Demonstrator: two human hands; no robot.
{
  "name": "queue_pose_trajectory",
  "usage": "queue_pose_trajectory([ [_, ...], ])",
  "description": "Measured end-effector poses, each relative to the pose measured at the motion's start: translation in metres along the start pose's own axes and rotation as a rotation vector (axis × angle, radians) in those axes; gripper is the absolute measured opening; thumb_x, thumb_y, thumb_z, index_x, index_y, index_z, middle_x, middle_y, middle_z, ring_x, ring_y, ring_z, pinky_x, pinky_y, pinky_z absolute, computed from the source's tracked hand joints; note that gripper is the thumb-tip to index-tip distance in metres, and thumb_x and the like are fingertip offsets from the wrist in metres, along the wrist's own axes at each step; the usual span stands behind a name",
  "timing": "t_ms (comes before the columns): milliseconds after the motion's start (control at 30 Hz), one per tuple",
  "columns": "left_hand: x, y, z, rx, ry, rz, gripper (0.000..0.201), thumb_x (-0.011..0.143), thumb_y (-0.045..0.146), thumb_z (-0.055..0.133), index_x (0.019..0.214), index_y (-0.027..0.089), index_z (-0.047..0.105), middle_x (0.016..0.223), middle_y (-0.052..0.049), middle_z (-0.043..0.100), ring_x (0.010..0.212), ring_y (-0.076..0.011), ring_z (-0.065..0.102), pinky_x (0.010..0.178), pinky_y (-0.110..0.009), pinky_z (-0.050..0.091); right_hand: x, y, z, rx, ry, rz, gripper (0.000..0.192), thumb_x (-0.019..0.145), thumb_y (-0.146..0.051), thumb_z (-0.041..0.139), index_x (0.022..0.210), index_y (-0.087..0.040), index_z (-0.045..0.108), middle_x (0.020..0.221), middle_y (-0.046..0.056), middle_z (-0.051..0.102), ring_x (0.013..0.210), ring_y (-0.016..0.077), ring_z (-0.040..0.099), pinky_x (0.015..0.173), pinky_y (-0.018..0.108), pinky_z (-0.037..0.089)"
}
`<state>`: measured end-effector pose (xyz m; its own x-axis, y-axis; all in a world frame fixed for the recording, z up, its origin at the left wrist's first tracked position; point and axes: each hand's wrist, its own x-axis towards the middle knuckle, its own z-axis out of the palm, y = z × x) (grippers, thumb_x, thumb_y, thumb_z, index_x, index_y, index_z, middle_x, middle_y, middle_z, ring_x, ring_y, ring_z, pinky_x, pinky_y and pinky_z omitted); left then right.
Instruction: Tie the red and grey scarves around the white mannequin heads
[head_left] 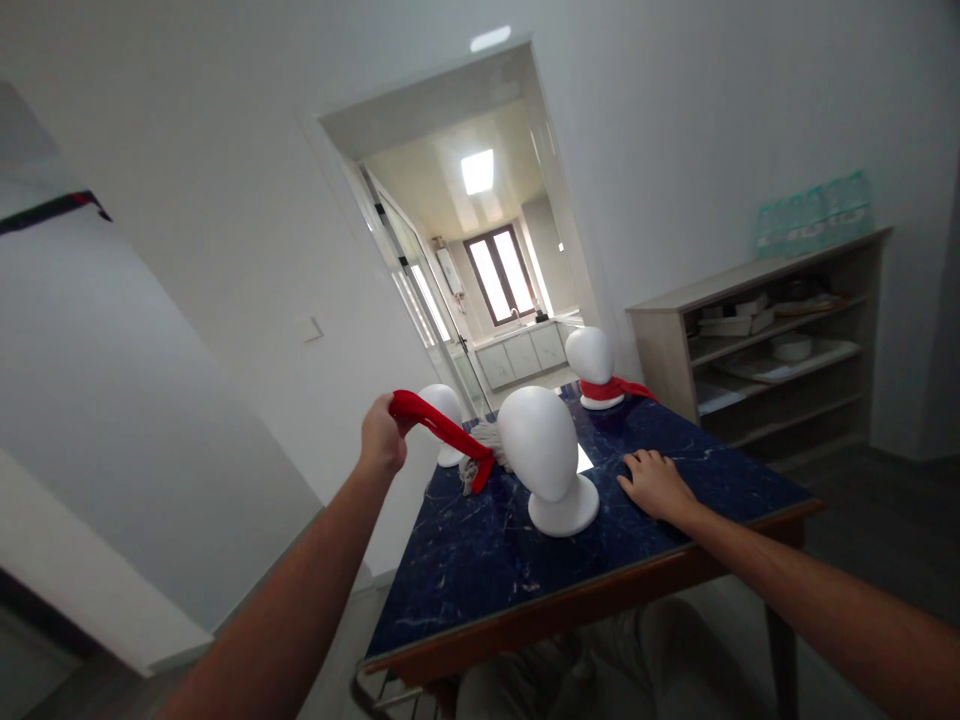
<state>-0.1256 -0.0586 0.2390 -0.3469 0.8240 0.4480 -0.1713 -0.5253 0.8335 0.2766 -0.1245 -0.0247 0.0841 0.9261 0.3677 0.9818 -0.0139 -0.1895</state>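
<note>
Head view: a red scarf (442, 428) is held up by the left hand (382, 437), fingers closed; the right hand (654, 482) is laid flat, fingers spread, on the counter (480, 560) beside a bare white mannequin head (544, 455).

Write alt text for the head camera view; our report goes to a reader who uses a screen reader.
The left hand lifts a red scarf above a dark blue marble table, while the right hand rests flat on the tabletop. Three white mannequin heads stand there: the nearest bare, the farthest wearing a red scarf.
</note>
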Motion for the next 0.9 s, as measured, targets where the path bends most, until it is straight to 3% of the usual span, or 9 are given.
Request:
queue_pose_trajectory([
  [100,-0.007,0.048,0.009,-0.087,-0.007,-0.039,0.008,0.083,0.021,0.055,0.079,0.018,0.062,0.068,0.000,0.067,0.060,-0.0140,0.063,0.060,-0.023,0.054,-0.001,0.000,0.000,0.005,-0.003,0.001,0.040,0.103,-0.041,0.049,0.127,-0.013,0.065,0.127,0.021,0.064,0.122,0.0351,0.054,0.101,0.045,0.037],
  [233,-0.019,0.096,0.014,-0.078,-0.068,-0.080,0.013,0.085,0.017,0.052,0.077,0.017,0.062,0.064,-0.002,0.066,0.055,-0.0136,0.060,0.052,-0.022,0.049,-0.001,0.000,0.000,0.001,-0.010,-0.004,0.041,0.104,-0.042,0.048,0.127,-0.013,0.065,0.126,0.021,0.064,0.121,0.0356,0.054,0.101,0.046,0.038],
  [400,-0.037,0.147,0.014,-0.115,-0.225,-0.157,0.021,0.090,0.018,0.052,0.069,0.023,0.049,0.048,0.004,0.043,0.041,-0.0126,0.042,0.044,-0.025,0.046,-0.002,0.000,0.005,0.001,-0.002,-0.001,0.040,0.103,-0.042,0.049,0.126,-0.013,0.066,0.126,0.020,0.065,0.120,0.0348,0.055,0.101,0.046,0.037],
  [467,-0.046,0.167,0.017,-0.131,-0.259,-0.180,0.024,0.092,0.018,0.054,0.070,0.024,0.047,0.047,0.005,0.037,0.042,-0.0133,0.043,0.047,-0.026,0.049,-0.001,0.001,0.006,0.012,0.001,0.007,0.040,0.102,-0.042,0.050,0.125,-0.013,0.067,0.126,0.020,0.066,0.119,0.0350,0.055,0.101,0.046,0.037],
  [567,-0.065,0.195,0.025,-0.143,-0.301,-0.221,0.018,0.094,0.020,0.059,0.077,0.023,0.054,0.052,0.003,0.045,0.049,-0.0163,0.054,0.054,-0.030,0.057,0.000,0.004,0.001,0.084,0.050,0.010,0.037,0.100,-0.037,0.051,0.123,-0.013,0.068,0.126,0.019,0.067,0.120,0.0353,0.055,0.104,0.048,0.037],
  [667,-0.082,0.216,0.027,-0.152,-0.365,-0.237,0.008,0.097,0.026,0.059,0.094,0.020,0.063,0.069,-0.005,0.062,0.062,-0.0216,0.066,0.063,-0.038,0.063,-0.006,-0.001,-0.019,0.304,0.283,0.102,0.033,0.101,-0.031,0.046,0.117,-0.015,0.069,0.123,0.017,0.069,0.118,0.0331,0.056,0.106,0.046,0.038],
  [767,-0.089,0.223,0.018,-0.207,-0.398,-0.254,0.016,0.099,0.029,0.056,0.105,0.018,0.066,0.083,-0.010,0.067,0.079,-0.0279,0.074,0.067,-0.043,0.065,-0.032,-0.032,-0.056,0.616,0.565,0.160,0.034,0.102,-0.036,0.043,0.119,-0.019,0.067,0.118,0.018,0.067,0.117,0.0342,0.057,0.106,0.048,0.041],
  [833,-0.092,0.220,0.012,-0.256,-0.409,-0.257,0.018,0.100,0.030,0.055,0.107,0.017,0.066,0.085,-0.010,0.067,0.087,-0.0303,0.076,0.069,-0.044,0.066,-0.057,-0.070,-0.088,0.824,0.606,0.014,0.039,0.101,-0.045,0.050,0.131,-0.023,0.063,0.126,0.017,0.065,0.122,0.0357,0.056,0.107,0.048,0.043],
  [900,-0.100,0.213,0.014,-0.285,-0.426,-0.249,0.018,0.101,0.032,0.054,0.105,0.017,0.065,0.085,-0.009,0.066,0.091,-0.0313,0.077,0.070,-0.045,0.066,-0.081,-0.115,-0.120,0.991,0.498,-0.230,0.061,0.094,-0.053,0.065,0.147,-0.028,0.052,0.140,0.015,0.059,0.130,0.0371,0.053,0.110,0.050,0.043],
])
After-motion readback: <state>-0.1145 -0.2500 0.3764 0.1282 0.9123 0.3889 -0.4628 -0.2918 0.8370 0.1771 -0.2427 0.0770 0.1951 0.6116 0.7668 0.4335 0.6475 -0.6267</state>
